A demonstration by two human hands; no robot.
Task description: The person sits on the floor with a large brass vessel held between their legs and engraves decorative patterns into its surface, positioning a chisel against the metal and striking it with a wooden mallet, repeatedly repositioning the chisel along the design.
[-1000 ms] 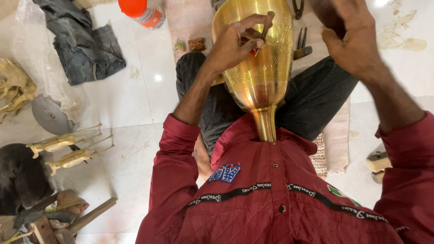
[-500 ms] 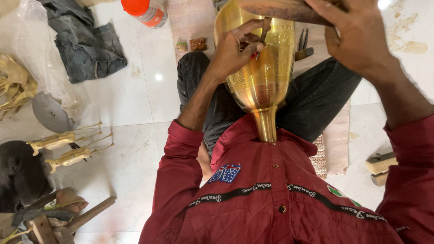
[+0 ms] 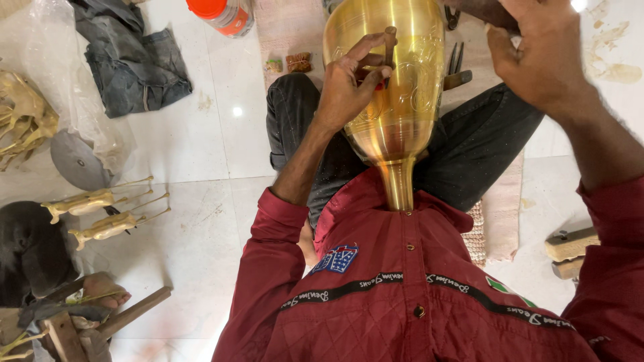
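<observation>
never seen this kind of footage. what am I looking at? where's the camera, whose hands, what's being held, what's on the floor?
There is one view, from a camera on the person's head, looking down their red quilted shirt to their lap; they sit on a white tiled floor.

Both hands are theirs. The left hand pinches a thin dark metal punch against a shiny golden brass vase, whose narrow end rests against the chest. The right hand is raised, gripping a dark tool; only part shows, so I can't tell its kind.

On the floor: two small brass animal figures, crumpled grey cloth, an orange-capped jar, pliers. Another person's hand appears bottom left.
</observation>
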